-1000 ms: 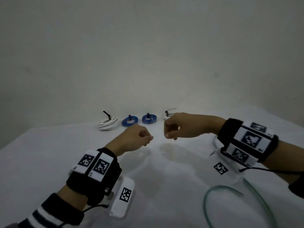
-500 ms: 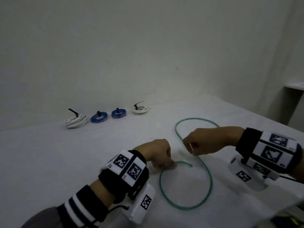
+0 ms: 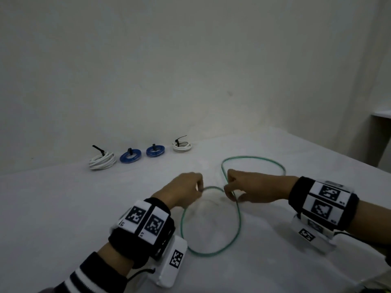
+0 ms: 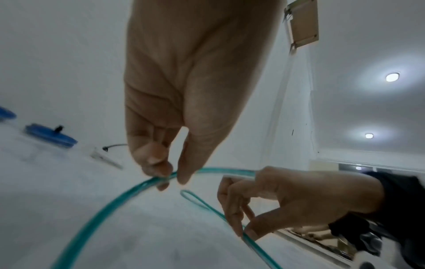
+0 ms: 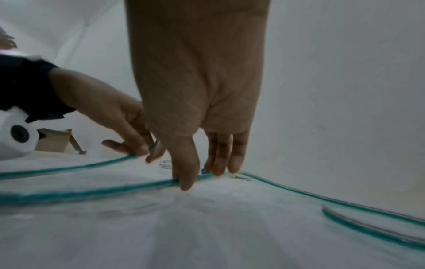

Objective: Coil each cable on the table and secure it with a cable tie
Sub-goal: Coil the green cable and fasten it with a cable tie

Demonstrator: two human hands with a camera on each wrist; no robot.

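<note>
A thin green cable (image 3: 238,226) lies on the white table (image 3: 63,208) in a loose figure-eight, one loop near me and one farther back (image 3: 254,158). My left hand (image 3: 186,192) pinches the cable near its end between thumb and fingertips (image 4: 171,173). My right hand (image 3: 243,190) pinches the cable where the loops cross; in the right wrist view its thumb and fingers (image 5: 188,174) close on the strand against the table. The same green cable (image 5: 80,193) runs off left there.
At the back left stand several coiled, tied cables: a white coil (image 3: 102,161), two blue coils (image 3: 130,155) (image 3: 155,150) and another white coil (image 3: 182,146), each with a black tie. A wall rises behind; a dark ledge (image 3: 383,115) sits at far right.
Both hands dropped from mid-air to the table and took hold of the green cable. My view swung right and down, and the hands have drawn closer together on the cable.
</note>
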